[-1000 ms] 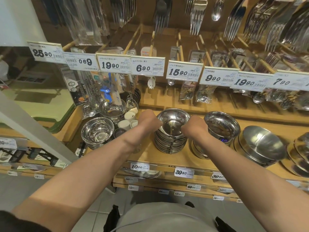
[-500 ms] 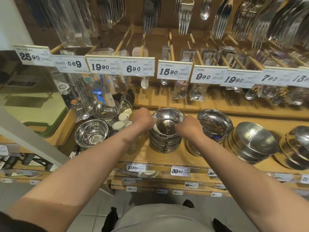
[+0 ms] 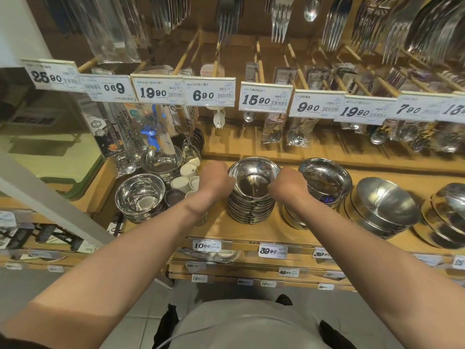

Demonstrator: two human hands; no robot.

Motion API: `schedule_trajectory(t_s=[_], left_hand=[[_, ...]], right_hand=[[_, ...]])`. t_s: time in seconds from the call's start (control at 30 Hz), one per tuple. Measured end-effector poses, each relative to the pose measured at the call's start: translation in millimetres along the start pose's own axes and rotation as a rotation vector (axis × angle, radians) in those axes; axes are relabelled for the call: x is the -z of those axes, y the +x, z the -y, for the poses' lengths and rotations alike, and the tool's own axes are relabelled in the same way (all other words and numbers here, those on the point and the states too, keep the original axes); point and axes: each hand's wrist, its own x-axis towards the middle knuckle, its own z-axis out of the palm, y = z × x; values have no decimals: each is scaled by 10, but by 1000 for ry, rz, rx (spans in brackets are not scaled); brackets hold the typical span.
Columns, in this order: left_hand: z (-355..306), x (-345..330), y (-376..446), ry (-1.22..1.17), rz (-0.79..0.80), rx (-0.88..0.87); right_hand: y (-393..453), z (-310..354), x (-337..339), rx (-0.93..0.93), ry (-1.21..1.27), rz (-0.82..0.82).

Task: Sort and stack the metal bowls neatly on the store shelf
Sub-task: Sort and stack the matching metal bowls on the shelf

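At the left end of the pale wooden shelf [image 3: 156,238] sits a short stack of deep, shiny steel bowls [image 3: 140,197], and just behind it a second, smaller stack of steel bowls [image 3: 161,163] beside a cluster of small white cups [image 3: 187,178]. Next along, the left hand [image 3: 216,181] is curled at the left rim of the tall centre stack of shallow round metal bowls [image 3: 253,192], which stands upright on the shelf; its fingers are hidden behind the knuckles, but they appear to grip the top bowl's edge. The right hand [image 3: 288,186] curls the same way on the right rim. Just beside it stands another stack of polished steel bowls [image 3: 325,182], then tilted stacks of wide steel bowls [image 3: 382,207] leaning to the right. White price tags [image 3: 208,91] hang above.
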Motion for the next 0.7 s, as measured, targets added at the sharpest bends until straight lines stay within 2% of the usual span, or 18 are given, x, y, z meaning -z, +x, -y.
schedule_trajectory(t_s=[0.37,0.53,0.7], left_hand=[[-16,16,1,-184,24,47],[-33,37,18,-196,21,28],[-24,46,17,-199,-1,37]], right_hand=[[40,19,39,57,-56,-109],[132,9,53,112,-32,-167],[208,-30,32,136,-3,-155]])
